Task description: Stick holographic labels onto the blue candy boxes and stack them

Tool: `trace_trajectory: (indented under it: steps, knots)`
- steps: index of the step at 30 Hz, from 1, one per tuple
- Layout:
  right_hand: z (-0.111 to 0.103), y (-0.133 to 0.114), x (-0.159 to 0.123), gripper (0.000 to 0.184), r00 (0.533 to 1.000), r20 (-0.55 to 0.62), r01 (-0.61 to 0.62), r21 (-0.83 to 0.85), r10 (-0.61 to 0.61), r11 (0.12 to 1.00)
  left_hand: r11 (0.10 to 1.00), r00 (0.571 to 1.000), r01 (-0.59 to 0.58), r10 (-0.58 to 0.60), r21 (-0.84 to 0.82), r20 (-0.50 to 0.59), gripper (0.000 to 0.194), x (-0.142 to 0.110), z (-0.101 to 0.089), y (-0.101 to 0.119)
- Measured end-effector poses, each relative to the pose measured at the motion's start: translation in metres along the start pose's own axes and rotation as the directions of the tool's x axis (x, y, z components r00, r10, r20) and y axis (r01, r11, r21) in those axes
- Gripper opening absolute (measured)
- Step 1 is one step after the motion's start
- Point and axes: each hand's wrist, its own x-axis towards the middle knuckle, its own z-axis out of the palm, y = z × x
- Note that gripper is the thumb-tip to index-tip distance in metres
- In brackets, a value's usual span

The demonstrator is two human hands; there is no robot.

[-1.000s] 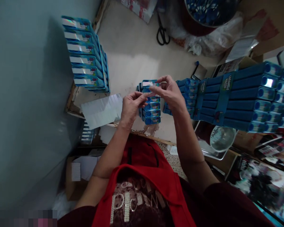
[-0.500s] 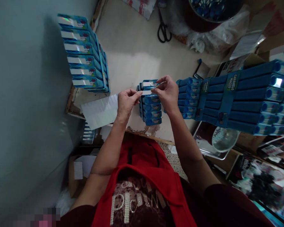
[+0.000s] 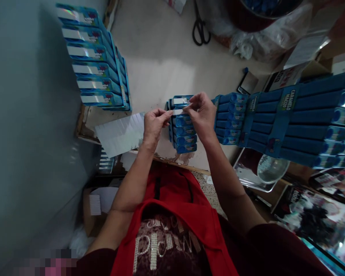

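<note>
A narrow white sticker (image 3: 178, 112) is stretched between my hands, over the second box from the far end of a small blue stack (image 3: 185, 131). My left hand (image 3: 155, 122) pinches its left end between thumb and forefinger. At its right end, my right hand (image 3: 201, 114) is closed in a pinch too. The farthest box of this stack bears a white strip; the nearer boxes show bare blue ends. Left of my left hand lies a sheet of white strips (image 3: 120, 134) at the table edge.
A taller stack of blue boxes (image 3: 92, 69) with white strips stands by the wall at left. Long rows of blue boxes (image 3: 287, 119) extend to the right. Black scissors (image 3: 200, 32), a dark pot (image 3: 255, 19) and clear plastic bags (image 3: 258, 42) sit farther back. A metal bowl (image 3: 273, 168) stands lower right.
The view has shifted slightly, and the left stack appears farther left and higher. Both hands keep their pinch on the sticker, which stays over the same box.
</note>
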Motion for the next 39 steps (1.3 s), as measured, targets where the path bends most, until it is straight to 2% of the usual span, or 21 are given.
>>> trace_trajectory:
  steps: [5, 7, 11, 13, 15, 18, 22, 25, 27, 32, 36, 39]
  knots:
    - [-0.001, 0.009, -0.006, 0.038, 0.994, -0.106, -0.001, -0.091, -0.009, 0.996, 0.965, 0.976, 0.194, -0.171, -0.175, 0.135, 0.042, 0.016, 0.001, -0.017]
    - [0.000, 0.016, -0.010, 0.042, 0.992, -0.123, -0.029, -0.050, 0.022, 0.998, 0.939, 0.961, 0.248, -0.208, -0.237, 0.180, 0.044, 0.021, 0.002, -0.025]
    - [0.006, 0.025, -0.016, 0.047, 0.993, -0.064, -0.092, 0.153, 0.103, 0.984, 0.925, 0.953, 0.290, -0.256, -0.245, 0.161, 0.054, 0.027, 0.006, -0.039]
    - [0.006, 0.026, -0.016, 0.048, 0.993, -0.040, -0.104, 0.177, 0.113, 0.979, 0.927, 0.952, 0.300, -0.275, -0.227, 0.137, 0.061, 0.028, 0.009, -0.043]
    - [0.006, 0.027, -0.014, 0.044, 0.994, -0.019, -0.104, 0.132, 0.107, 0.986, 0.930, 0.951, 0.307, -0.289, -0.204, 0.112, 0.063, 0.029, 0.009, -0.044]
    - [0.004, 0.027, -0.011, 0.033, 0.996, -0.028, -0.090, -0.002, 0.090, 0.996, 0.958, 0.972, 0.234, -0.234, -0.168, 0.018, 0.054, 0.027, 0.006, -0.037]
    - [0.007, 0.023, -0.009, 0.028, 0.990, -0.138, -0.037, -0.211, 0.007, 0.977, 0.996, 0.987, -0.008, -0.006, -0.086, -0.160, 0.043, 0.024, 0.003, -0.014]
    - [0.013, 0.016, -0.009, 0.030, 0.981, -0.173, 0.023, -0.331, -0.085, 0.943, 0.991, 0.982, -0.133, 0.131, -0.002, -0.135, 0.043, 0.025, 0.012, 0.000]
    - [0.017, 0.013, -0.006, 0.032, 0.979, -0.165, 0.051, -0.376, -0.121, 0.925, 0.987, 0.983, -0.162, 0.160, -0.019, -0.087, 0.038, 0.027, 0.019, 0.004]
    - [0.027, 0.018, 0.003, 0.038, 0.992, -0.111, 0.022, -0.335, -0.063, 0.942, 0.987, 0.987, -0.145, 0.140, -0.065, -0.073, 0.027, 0.031, 0.030, 0.002]
    - [0.030, 0.021, 0.004, 0.041, 0.994, -0.088, 0.040, -0.311, -0.071, 0.950, 0.984, 0.985, -0.164, 0.160, -0.065, -0.066, 0.037, 0.033, 0.033, -0.006]
    - [0.028, 0.019, 0.005, 0.043, 0.992, -0.122, 0.008, -0.195, -0.032, 0.981, 0.979, 0.978, -0.197, 0.191, -0.058, -0.083, 0.044, 0.031, 0.039, -0.009]
